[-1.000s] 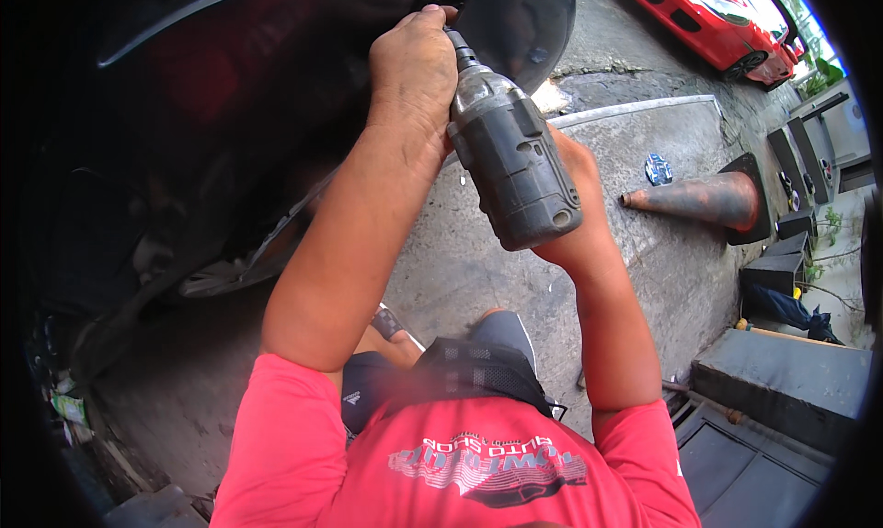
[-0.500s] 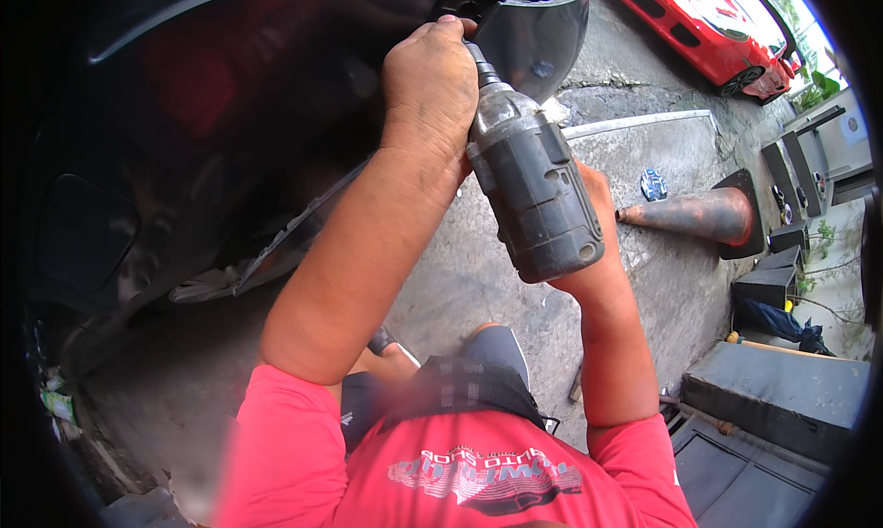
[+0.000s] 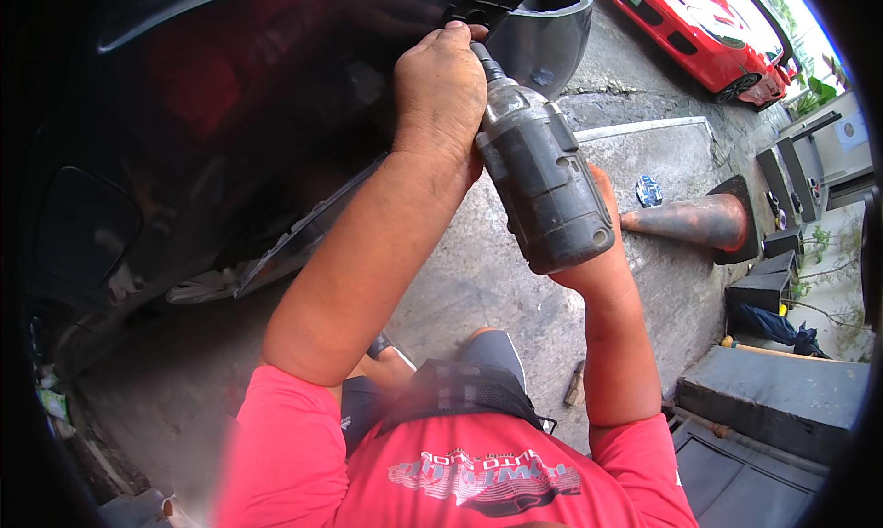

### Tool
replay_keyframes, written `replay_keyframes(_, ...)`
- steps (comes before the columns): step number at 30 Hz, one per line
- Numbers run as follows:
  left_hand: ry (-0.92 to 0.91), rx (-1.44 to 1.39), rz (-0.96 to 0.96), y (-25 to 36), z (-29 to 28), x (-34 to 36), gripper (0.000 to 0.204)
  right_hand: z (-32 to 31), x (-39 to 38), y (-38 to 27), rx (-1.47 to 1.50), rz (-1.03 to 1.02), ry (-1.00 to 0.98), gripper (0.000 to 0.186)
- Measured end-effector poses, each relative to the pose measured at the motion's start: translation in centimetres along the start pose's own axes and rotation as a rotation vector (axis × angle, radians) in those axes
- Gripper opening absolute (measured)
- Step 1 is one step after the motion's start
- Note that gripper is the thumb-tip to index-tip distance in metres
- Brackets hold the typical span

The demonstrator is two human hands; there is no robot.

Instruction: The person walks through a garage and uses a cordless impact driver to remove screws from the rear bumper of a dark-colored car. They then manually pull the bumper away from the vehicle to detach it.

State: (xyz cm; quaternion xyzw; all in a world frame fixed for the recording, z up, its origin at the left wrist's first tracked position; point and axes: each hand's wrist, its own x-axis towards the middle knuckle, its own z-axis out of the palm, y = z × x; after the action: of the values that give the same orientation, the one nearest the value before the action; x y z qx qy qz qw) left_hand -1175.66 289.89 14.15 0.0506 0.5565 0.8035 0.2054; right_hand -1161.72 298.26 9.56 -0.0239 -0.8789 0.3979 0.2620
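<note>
One power driver (image 3: 550, 186) just beside left fingers (image 3: 452, 37)

The left arm (image 3: 359, 261) comes up from the lower left and leans over to the top middle of the frame. Its wrist (image 3: 440, 149) looks almost straight. The left hand (image 3: 443, 86) shows its back, with the fingers (image 3: 455, 31) bent at the top. The right arm (image 3: 627, 353) goes up from the lower right and tips a little left. The right hand (image 3: 603, 195) is lower, right of the middle, and mostly hidden.
</note>
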Motion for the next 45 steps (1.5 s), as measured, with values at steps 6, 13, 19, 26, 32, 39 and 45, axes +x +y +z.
replay_keyframes(6,-0.035,-0.107,0.021,0.0,-0.5,-0.2,0.033,0.8,0.1,-0.8,0.263,0.247,-0.012,0.030)
replay_keyframes(13,-0.017,-0.191,0.039,-1.2,-1.0,0.2,0.025,0.9,0.3,-0.4,0.123,0.111,-0.011,0.033)
replay_keyframes(19,0.003,-0.181,0.049,-1.2,-1.2,0.0,0.031,0.9,0.3,-0.4,0.015,0.020,0.001,0.039)
replay_keyframes(26,-0.075,-0.211,0.082,-2.1,-1.8,0.3,0.030,1.1,0.1,0.1,0.034,0.004,-0.010,0.042)
replay_keyframes(32,-0.091,-0.198,0.105,-2.2,-2.1,0.1,0.031,1.4,-0.1,0.2,0.055,0.020,-0.022,0.039)
replay_keyframes(39,-0.091,-0.197,0.125,-2.8,-1.6,0.0,0.026,1.0,0.2,1.9,-0.046,-0.169,-0.050,0.034)
replay_keyframes(45,-0.104,-0.222,0.160,-3.1,-1.9,0.1,0.027,1.0,-0.1,2.3,-0.199,-0.342,0.009,0.031)
